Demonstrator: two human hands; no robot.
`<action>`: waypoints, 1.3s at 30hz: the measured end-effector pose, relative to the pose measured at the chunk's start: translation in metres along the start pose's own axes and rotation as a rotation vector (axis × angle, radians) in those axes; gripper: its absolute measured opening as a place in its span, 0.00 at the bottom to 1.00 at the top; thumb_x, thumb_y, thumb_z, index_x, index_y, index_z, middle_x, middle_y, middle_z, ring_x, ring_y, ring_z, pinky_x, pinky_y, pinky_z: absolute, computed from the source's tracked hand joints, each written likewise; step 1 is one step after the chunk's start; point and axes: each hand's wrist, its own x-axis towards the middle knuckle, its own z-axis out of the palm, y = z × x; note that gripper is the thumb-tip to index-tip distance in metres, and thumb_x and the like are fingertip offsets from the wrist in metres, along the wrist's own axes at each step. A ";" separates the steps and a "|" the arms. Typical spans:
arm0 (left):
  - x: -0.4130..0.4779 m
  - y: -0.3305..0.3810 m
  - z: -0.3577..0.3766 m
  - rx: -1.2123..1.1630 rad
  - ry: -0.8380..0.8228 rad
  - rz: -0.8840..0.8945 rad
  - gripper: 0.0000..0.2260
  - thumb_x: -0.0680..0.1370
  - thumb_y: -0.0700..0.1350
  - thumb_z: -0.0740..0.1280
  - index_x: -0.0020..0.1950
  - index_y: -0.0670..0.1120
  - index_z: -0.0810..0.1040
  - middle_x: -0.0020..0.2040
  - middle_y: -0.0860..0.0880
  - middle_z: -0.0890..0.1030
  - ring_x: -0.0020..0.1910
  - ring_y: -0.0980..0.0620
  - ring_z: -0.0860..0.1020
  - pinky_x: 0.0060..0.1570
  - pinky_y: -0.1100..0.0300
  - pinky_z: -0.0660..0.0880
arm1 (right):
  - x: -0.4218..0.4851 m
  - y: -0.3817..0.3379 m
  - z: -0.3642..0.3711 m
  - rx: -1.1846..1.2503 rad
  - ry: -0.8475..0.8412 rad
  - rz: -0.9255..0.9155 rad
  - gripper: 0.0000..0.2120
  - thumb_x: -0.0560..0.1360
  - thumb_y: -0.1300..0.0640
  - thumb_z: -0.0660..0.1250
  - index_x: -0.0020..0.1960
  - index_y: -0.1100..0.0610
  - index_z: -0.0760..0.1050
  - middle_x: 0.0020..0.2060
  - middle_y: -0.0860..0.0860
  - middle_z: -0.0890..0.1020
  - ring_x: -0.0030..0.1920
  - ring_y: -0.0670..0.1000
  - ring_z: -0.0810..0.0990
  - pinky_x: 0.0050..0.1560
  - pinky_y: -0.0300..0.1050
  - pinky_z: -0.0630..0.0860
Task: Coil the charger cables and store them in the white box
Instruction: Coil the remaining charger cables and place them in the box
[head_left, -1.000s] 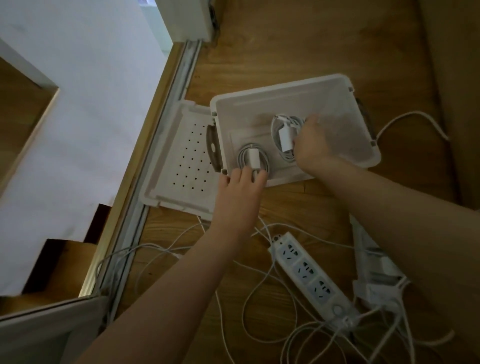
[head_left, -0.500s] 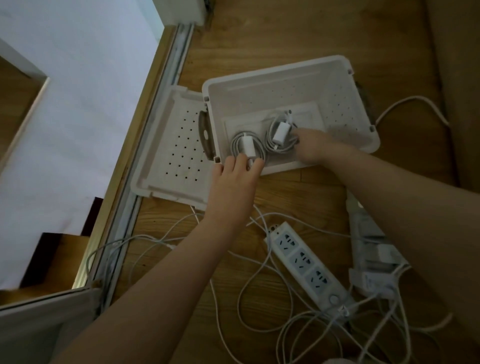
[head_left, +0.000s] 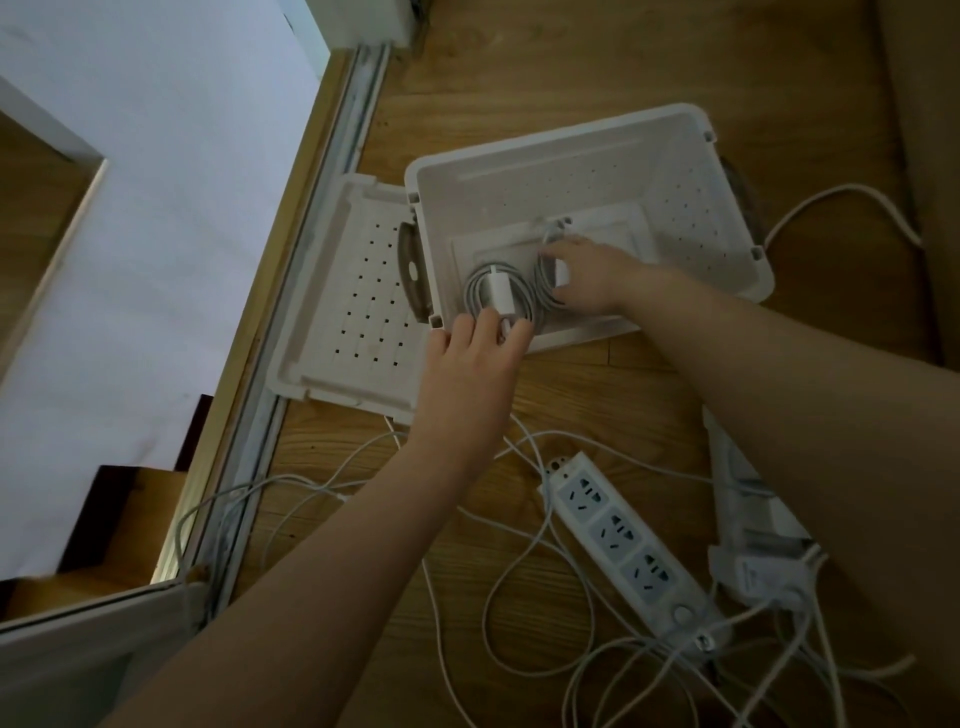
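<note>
Charger cables, head view: two already coiled, side by side in the white box, near-left corner, straight ahead of me. Left hand reaches over the near rim, fingertips on the left coil; can't tell if it's pinching. Right hand is deeper in, fingers curled over the right coil. Hands apart, one coil each. Left coil's brick runs long-axis away from me. Loose cables lie on the floor behind my wrists by the power strip, so next grab prob. means reaching back.
</note>
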 end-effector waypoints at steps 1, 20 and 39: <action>0.000 0.000 0.000 -0.001 -0.009 0.002 0.21 0.61 0.30 0.65 0.52 0.42 0.76 0.44 0.42 0.77 0.42 0.42 0.76 0.40 0.51 0.71 | -0.002 0.000 -0.002 0.019 -0.007 -0.015 0.25 0.78 0.60 0.60 0.74 0.54 0.59 0.73 0.55 0.62 0.71 0.57 0.64 0.66 0.46 0.63; -0.009 0.031 -0.001 -0.056 0.026 -0.154 0.16 0.67 0.30 0.65 0.52 0.42 0.75 0.49 0.41 0.75 0.48 0.41 0.73 0.46 0.50 0.70 | -0.116 0.007 -0.014 0.240 0.563 -0.173 0.09 0.81 0.59 0.54 0.60 0.56 0.69 0.52 0.51 0.75 0.48 0.51 0.76 0.47 0.52 0.75; -0.041 0.139 0.028 -0.548 -0.225 -0.168 0.13 0.78 0.44 0.62 0.63 0.47 0.69 0.59 0.49 0.71 0.59 0.50 0.70 0.57 0.56 0.69 | -0.177 0.097 -0.011 0.070 -0.021 0.266 0.23 0.77 0.41 0.60 0.56 0.61 0.76 0.52 0.56 0.80 0.49 0.54 0.78 0.45 0.46 0.74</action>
